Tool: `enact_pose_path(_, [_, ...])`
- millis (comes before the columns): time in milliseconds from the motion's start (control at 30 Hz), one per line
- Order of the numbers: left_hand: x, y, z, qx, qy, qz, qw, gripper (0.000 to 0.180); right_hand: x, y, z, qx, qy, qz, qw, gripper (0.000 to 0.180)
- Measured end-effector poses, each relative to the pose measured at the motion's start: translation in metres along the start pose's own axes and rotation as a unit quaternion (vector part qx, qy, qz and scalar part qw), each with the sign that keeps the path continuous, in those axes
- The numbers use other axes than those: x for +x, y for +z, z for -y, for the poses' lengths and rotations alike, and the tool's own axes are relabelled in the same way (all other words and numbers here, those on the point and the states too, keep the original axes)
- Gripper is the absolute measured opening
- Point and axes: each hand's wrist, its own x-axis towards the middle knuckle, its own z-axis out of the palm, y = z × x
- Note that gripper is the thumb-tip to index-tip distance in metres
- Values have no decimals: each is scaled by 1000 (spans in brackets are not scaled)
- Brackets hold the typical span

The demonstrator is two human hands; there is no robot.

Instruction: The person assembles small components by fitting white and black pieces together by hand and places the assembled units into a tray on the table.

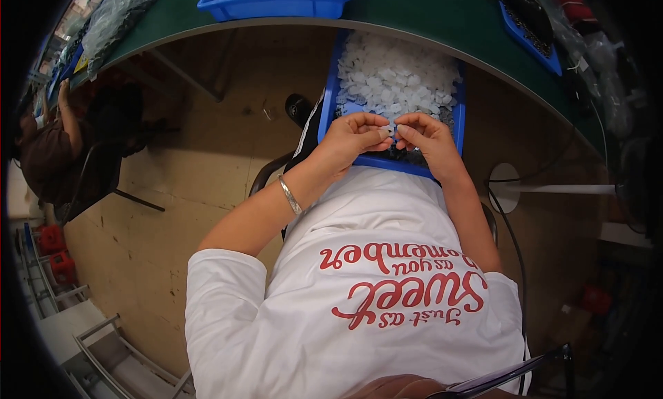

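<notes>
Both my hands meet over a blue tray that rests on my lap. A small whitish plastic piece is pinched between the fingertips of my left hand. My right hand is closed in a pinch at the other side of that piece, its thumb and forefinger touching it or very near. Heaped in the far part of the tray are many small translucent white plastic pieces. Darker small pieces lie in the near part, partly hidden under my hands.
A green table with a curved-looking edge stands ahead, over the tray's far end. On it sit another blue tray of white pieces and a blue tray with dark pieces at right. A seated person works at far left. A cable hangs at right.
</notes>
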Motion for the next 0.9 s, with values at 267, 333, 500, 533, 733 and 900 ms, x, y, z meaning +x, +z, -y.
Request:
enact_pose_path(267, [1, -2, 3, -2, 20, -9, 1000, 21, 1, 4, -5, 46, -29, -7, 999, 16])
enact_pose_path(333, [1, -1, 0, 5, 22, -17, 1000, 21, 0, 5, -4, 44, -29, -8, 999, 16])
enact_pose_path(500, [1, -2, 1, 32, 68, -44, 996, 17, -1, 7, -5, 15, -50, -13, 999, 17])
enact_pose_path(533, [1, -2, 2, 32, 67, -44, 996, 17, -2, 7, -4, 15, -50, -13, 999, 17])
enact_pose_path(733, [2, -2, 4, 9, 70, -35, 997, 16, -4, 11, 1, -16, -60, 12, 998, 26])
enact_pose_path(900, [0, 3, 3, 79, 88, -45, 992, 20, -3, 12, -1, 22, -18, 15, 999, 23])
